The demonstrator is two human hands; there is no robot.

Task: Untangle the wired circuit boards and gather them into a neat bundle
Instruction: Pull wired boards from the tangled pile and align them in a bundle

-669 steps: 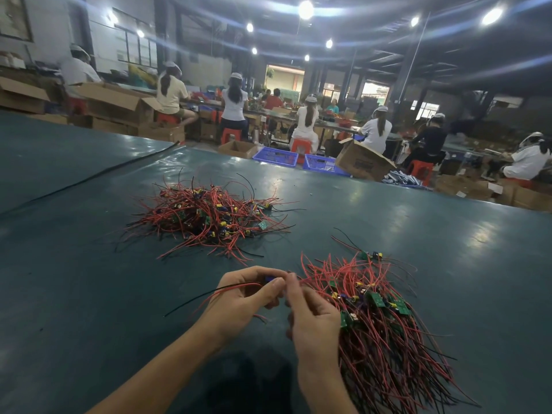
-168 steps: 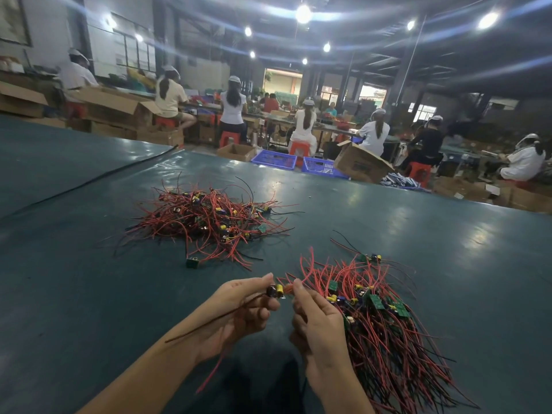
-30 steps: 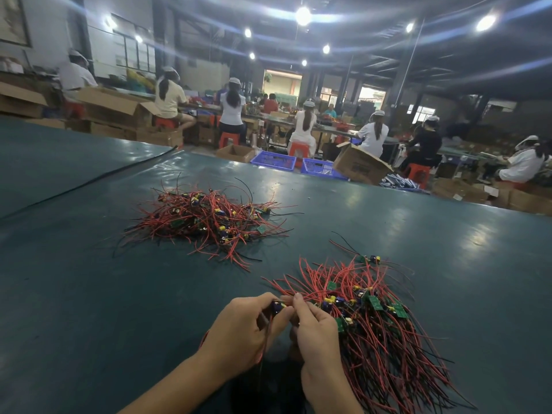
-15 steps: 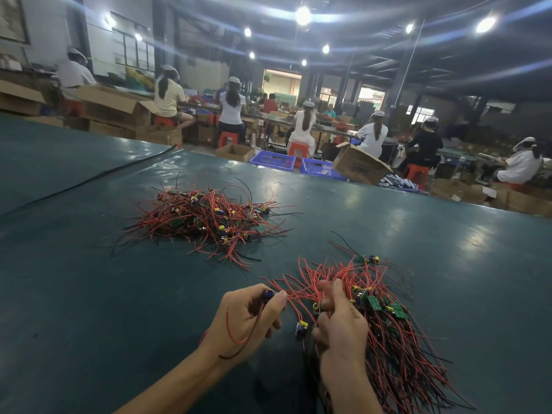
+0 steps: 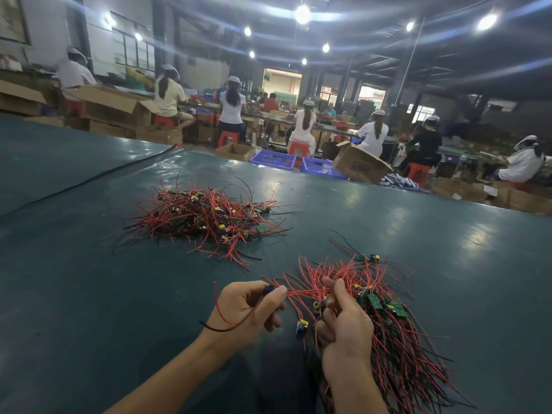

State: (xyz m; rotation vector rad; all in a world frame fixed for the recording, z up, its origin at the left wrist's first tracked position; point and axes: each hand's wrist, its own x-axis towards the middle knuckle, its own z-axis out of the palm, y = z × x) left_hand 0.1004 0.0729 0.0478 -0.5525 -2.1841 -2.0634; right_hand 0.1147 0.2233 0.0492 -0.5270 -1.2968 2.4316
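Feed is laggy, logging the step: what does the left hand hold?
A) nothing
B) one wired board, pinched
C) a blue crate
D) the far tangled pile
B: the left hand pinches a single wired board at its fingertips, while the right hand grips the bundle beside it.

The bundle of small green boards on red and black wires lies fanned out, wires running roughly one way (boards clustered toward its far end). The right hand grips its left edge. Just left of the bundle, a single board is pinched in the left hand, its red wire stretched to the bundle. A dangling board hangs at the bundle's left edge. Well beyond the bundle and to its left lies the tangled pile.
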